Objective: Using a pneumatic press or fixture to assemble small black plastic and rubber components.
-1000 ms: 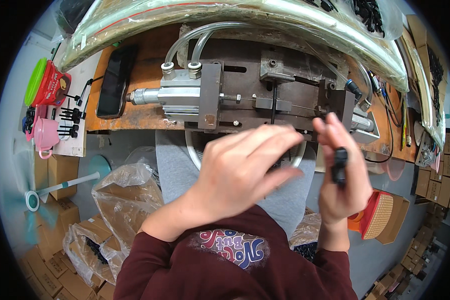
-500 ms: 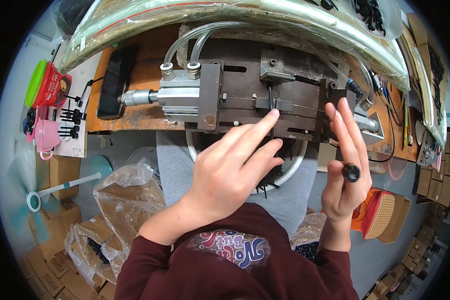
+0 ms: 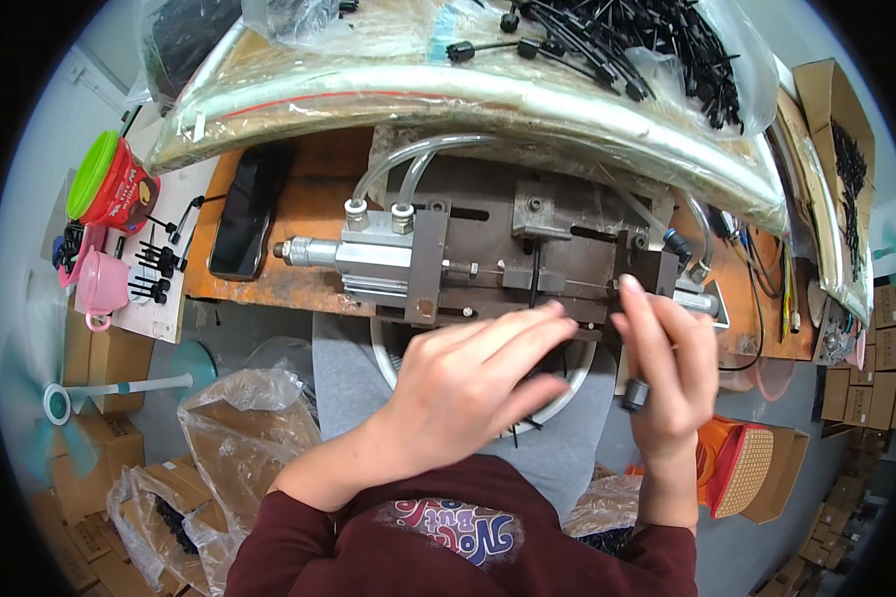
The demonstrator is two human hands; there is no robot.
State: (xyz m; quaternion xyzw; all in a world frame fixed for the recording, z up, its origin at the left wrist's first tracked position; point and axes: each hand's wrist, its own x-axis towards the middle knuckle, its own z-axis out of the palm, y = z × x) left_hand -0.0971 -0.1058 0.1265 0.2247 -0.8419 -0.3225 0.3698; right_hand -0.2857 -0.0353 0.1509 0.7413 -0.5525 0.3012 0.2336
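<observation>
In front of me a dark metal clamping jig (image 3: pixel 488 234) with an air cylinder (image 3: pixel 376 264) lies on the bench. A thin black rod (image 3: pixel 536 271) stands lengthwise at its middle, across a small grey block (image 3: pixel 553 280). My left hand (image 3: pixel 468 378) hovers just on my side of the rod, its fingers stretched out and nothing visible in them. My right hand (image 3: pixel 672 373), near the jig's right end, holds a black plastic piece with a round knobbed end (image 3: pixel 634 395) that pokes out by the palm. The rest of that piece is hidden by the fingers.
Behind the jig, a plastic-wrapped shelf bears a heap of black knobbed rods (image 3: pixel 657 60). A phone (image 3: pixel 244 224), a pink cup (image 3: pixel 103 282) and a red tub (image 3: pixel 119 189) sit at the left. A white-rimmed container (image 3: pixel 383 353) is at my lap; cartons (image 3: pixel 110 448) stand lower left.
The view has tilted, so more of the shelf shows. My left hand has drawn back from the rod toward me. My right hand has moved left and turned, carrying the black knobbed piece.
</observation>
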